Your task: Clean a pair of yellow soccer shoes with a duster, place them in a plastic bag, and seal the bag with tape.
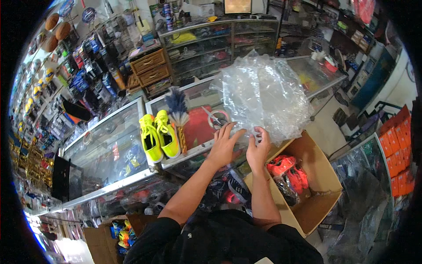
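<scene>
A heap of clear plastic bags lies on the glass counter. My left hand, fingers spread, is at the heap's near left edge, beside scissors and a roll of tape. Close to its right, my right hand has curled fingers at the near edge of the plastic; whether it pinches the film cannot be told. A pair of neon yellow lace-up shoes stands on the counter to the left, next to a feather duster with blue and white feathers.
An open cardboard box with red-orange shoes stands at the near right. Another carton with colourful packets is at lower left. The counter's metal edge runs before me. Wooden drawers and shelves stand behind it.
</scene>
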`<action>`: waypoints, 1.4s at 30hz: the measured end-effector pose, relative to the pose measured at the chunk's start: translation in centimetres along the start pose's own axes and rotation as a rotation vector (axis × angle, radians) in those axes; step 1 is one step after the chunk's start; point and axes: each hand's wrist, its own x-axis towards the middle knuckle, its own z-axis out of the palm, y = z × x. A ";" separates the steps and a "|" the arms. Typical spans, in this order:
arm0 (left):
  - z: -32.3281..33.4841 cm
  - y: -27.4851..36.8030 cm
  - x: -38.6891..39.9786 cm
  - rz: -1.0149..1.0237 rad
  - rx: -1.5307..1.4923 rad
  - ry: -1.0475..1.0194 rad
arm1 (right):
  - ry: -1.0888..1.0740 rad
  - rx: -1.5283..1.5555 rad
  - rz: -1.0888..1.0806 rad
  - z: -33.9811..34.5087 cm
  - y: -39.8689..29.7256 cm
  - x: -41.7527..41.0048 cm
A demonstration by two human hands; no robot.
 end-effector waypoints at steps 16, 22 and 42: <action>5.4 -1.7 4.2 -0.034 0.220 0.163 | 0.180 -0.362 0.220 -6.4 6.2 1.9; 5.3 -1.0 4.4 -0.024 0.270 0.105 | 0.173 -0.200 0.180 -7.4 8.7 5.3; 4.5 -0.8 3.8 -0.067 0.399 -0.047 | 0.292 0.690 0.218 -5.0 4.3 3.7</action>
